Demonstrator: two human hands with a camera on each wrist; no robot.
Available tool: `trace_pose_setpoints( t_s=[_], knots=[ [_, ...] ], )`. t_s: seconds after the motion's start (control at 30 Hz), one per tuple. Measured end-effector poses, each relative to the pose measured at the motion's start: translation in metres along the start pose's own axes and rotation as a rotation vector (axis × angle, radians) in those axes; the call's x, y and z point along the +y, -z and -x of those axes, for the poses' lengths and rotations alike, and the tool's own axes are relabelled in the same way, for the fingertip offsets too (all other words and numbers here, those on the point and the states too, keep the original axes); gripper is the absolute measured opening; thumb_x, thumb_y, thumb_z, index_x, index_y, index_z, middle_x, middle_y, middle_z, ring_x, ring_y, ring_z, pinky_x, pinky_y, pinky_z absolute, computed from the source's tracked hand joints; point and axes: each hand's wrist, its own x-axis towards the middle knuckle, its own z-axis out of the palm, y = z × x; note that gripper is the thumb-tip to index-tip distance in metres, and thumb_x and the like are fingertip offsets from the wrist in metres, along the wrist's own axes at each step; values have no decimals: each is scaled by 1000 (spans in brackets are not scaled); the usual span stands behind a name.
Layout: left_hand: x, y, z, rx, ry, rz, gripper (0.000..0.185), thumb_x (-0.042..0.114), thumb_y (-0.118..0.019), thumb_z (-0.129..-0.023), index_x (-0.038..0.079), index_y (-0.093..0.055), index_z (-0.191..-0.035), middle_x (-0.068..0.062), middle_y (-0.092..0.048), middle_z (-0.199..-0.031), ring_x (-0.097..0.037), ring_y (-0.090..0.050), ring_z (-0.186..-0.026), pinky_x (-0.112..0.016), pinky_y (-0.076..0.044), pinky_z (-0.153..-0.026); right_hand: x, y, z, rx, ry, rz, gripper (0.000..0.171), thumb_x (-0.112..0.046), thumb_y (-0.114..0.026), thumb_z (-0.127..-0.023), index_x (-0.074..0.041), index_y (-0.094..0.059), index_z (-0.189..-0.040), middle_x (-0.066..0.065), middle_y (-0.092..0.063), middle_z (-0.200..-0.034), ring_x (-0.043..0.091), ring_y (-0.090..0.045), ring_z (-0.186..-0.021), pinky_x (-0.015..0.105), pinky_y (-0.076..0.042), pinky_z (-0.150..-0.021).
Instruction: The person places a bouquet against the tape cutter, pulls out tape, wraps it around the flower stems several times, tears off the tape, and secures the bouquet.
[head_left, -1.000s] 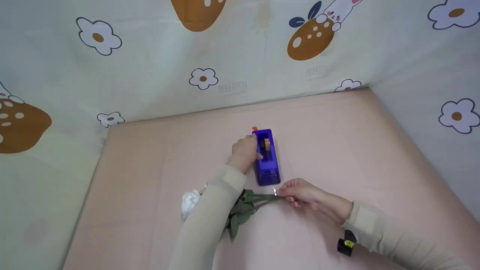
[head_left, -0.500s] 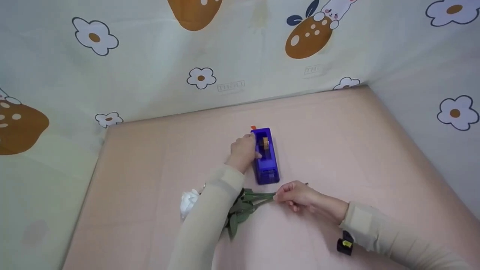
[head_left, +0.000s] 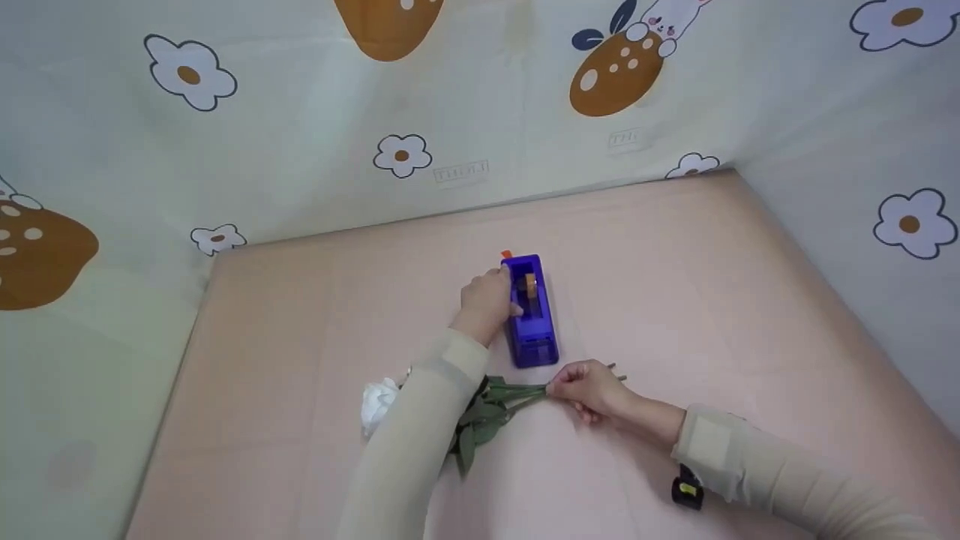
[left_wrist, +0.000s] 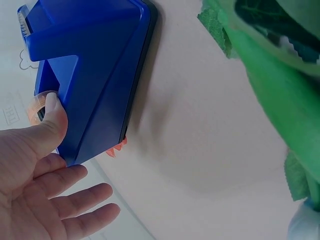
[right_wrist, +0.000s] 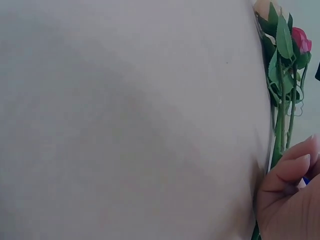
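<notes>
In the head view my left hand (head_left: 484,300) holds the far left side of a blue-purple tape dispenser (head_left: 534,328) standing on the table. The left wrist view shows the thumb by the tape roll (left_wrist: 36,106), the other fingers spread below the dispenser (left_wrist: 95,75). Nearer to me lies a bunch of artificial flowers, with green leaves (head_left: 484,420) and a white bloom (head_left: 379,405) partly behind my left sleeve. My right hand (head_left: 592,390) pinches its stems (head_left: 525,391), whose cut ends stick out past the knuckles. A pink rose (right_wrist: 301,40) shows in the right wrist view.
The table (head_left: 337,300) has a pale pink cover. Patterned cloth walls (head_left: 300,150) rise at its back and sides. An orange piece (head_left: 506,254) pokes out at the dispenser's far end. A black device (head_left: 688,489) hangs under my right wrist.
A shiny bit of tape seen at my right fingertips one second ago is no longer visible. The right hand has shifted slightly left, and stem ends now show beyond it. My left hand keeps its hold.
</notes>
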Motion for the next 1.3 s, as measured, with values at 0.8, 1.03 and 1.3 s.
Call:
trace_pose_setpoints(
  t_s=[0.8, 1.03, 1.3],
  knots=[
    [-2, -1, 0, 17, -11, 18, 78, 34, -70, -76, 3, -35, -139, -13, -51, -130, -31, -54, -111, -42, -47, -88, -1, -6, -2, 71, 164, 201, 14, -7, -65, -83, -2, -56, -74, -4, -45, -46, 3, -39, -30, 22, -37, -29],
    [-2, -2, 0, 2, -3, 21, 79, 36, -69, -76, 3, -35, -139, -12, -50, -132, -29, -54, -113, -41, -47, -89, -9, -3, -1, 60, 161, 355, 17, -11, -67, -83, -5, -55, -72, -2, -44, -46, 5, -40, -29, 29, -42, -30],
    [-3, -2, 0, 20, -13, 20, 77, 35, -70, -76, 4, -37, -138, -13, -53, -128, -30, -55, -110, -41, -47, -88, -9, -1, -3, 69, 158, 383, 22, -12, -68, -81, -6, -51, -69, -3, -43, -47, 5, -40, -29, 27, -42, -30]
  ],
)
